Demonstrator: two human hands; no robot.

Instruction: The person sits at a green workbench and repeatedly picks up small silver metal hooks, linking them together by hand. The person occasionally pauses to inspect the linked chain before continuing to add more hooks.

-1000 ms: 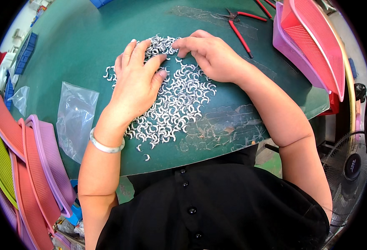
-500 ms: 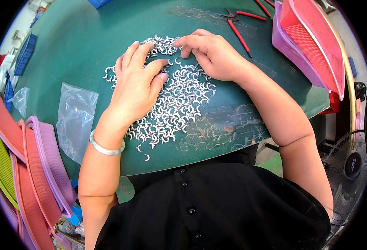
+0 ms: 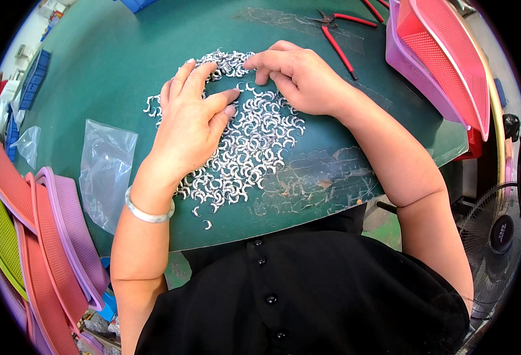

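A heap of small silvery crescent-shaped metal pieces (image 3: 251,136) is spread over the green tabletop, with a denser clump (image 3: 231,62) at its far end. My left hand (image 3: 192,109) lies over the heap's left side, palm down and open, its fingers spread and touching pieces; part of the heap is hidden under it. At the far right edge of the clump is my right hand (image 3: 299,77), its index finger reaching to the pieces and its other fingers loosely bent. Nothing shows between its fingers, which stand apart.
A clear plastic bag (image 3: 108,171) lies left of the heap. Red-handled pliers (image 3: 338,44) rest at the far right. Pink and purple perforated baskets (image 3: 438,65) stand on the right; more baskets (image 3: 53,236) are stacked at the left. A fan (image 3: 491,242) is at lower right.
My left hand has shifted very slightly left, its fingers still spread over the pieces. The right hand stays nearly where it was at the clump's edge.
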